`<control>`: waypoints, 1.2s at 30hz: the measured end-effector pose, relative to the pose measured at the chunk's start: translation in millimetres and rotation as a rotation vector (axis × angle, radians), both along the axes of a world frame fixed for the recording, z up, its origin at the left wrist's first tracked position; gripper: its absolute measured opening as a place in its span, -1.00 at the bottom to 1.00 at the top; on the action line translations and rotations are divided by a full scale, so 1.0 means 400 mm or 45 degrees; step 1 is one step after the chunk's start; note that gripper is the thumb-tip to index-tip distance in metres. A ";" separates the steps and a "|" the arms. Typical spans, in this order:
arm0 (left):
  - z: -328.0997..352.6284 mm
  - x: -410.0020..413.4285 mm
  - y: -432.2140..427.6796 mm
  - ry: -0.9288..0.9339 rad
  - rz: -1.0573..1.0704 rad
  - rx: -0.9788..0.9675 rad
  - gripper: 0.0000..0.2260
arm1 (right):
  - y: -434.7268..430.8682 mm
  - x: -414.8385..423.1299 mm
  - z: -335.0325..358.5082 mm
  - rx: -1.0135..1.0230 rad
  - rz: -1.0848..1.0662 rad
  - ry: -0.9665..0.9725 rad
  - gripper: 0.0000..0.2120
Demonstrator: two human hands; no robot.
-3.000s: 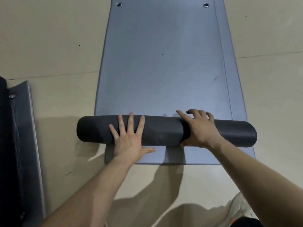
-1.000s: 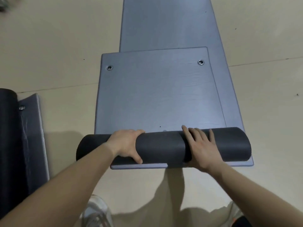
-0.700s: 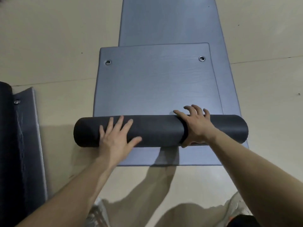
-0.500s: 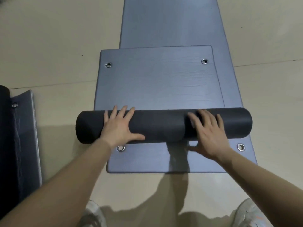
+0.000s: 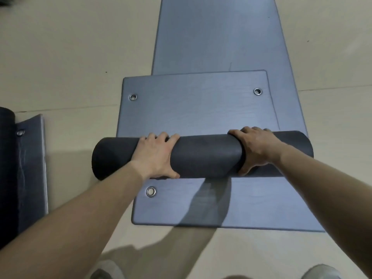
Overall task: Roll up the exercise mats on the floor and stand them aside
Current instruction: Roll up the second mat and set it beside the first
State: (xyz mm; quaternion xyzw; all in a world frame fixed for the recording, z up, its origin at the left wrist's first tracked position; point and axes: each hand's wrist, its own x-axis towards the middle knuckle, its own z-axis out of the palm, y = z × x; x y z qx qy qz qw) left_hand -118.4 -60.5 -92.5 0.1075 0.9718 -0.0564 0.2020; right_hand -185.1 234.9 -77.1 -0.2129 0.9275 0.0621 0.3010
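- Roll (image 5: 205, 156) – dark grey exercise mat, wound into a thick tube, lying crosswise on the floor (image 5: 60, 57) approx mid-frame.
- Left hand (image 5: 155, 156) clamped on the roll left of its middle: fingers curled over the far side, thumb tucked along the near underside.
- Right hand (image 5: 255, 150) clamped on the roll right of its middle, same way, w/ fingers hooked over the far edge and thumb down the near side.
- Both forearms reach in from the near side of the roll, bare.
- Unrolled sheet (image 5: 197, 109) – grey-blue, flat, runs out from the far side of the roll. It has rounded corners and two metal eyelets (image 5: 257, 91) near its far end.
- Long mat (image 5: 217, 33), same grey-blue, lies flat beyond the roll, under the unrolled sheet, and goes on to the top of frame.
- Near flap (image 5: 251, 202): flat grey-blue mat end on the near side of the roll, w/ one ring (image 5: 151, 191) just below the left hand. Can't tell for sure which mat it belongs to.
- Arm shadows fall across the near flap and the floor on the near side of the roll.
- Second roll (image 5: 7, 158) well to the left of the roll, at the frame edge: dark, lengthwise, w/ a grey loose end (image 5: 30, 168) beside it.
- Shoe (image 5: 322, 271), pale and blurred, near side of the roll at bottom right.
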 end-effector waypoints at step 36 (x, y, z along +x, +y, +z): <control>-0.026 -0.203 -0.029 0.176 -0.011 0.004 0.18 | -0.063 -0.078 -0.080 -0.056 0.067 0.510 0.36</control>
